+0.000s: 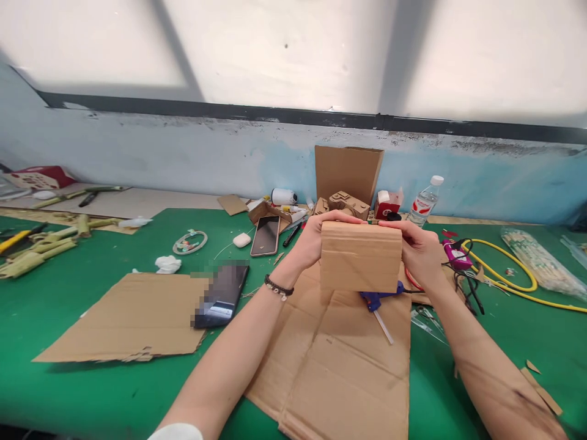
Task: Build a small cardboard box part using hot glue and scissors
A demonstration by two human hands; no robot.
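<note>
Between my two hands is a folded cardboard piece [361,260], its broad face toward me and its top edge bent over. My left hand [321,232] grips its upper left corner, with fingers along the top. At the upper right corner, my right hand [419,244] pinches the edge, the thumb and finger close together. Part of each hand is hidden behind the cardboard. Beneath it, a blue glue gun [373,300] with a white glue stick [383,327] lies on a large cardboard sheet [348,379], partly covered by the held piece.
Another cardboard sheet [132,318] and a dark tablet [223,296] lie to the left. A phone [266,236], a cardboard camera model [348,205] and a water bottle [424,201] stand or lie toward the wall. A yellow cable [527,287] and purple power strip [457,255] are at right.
</note>
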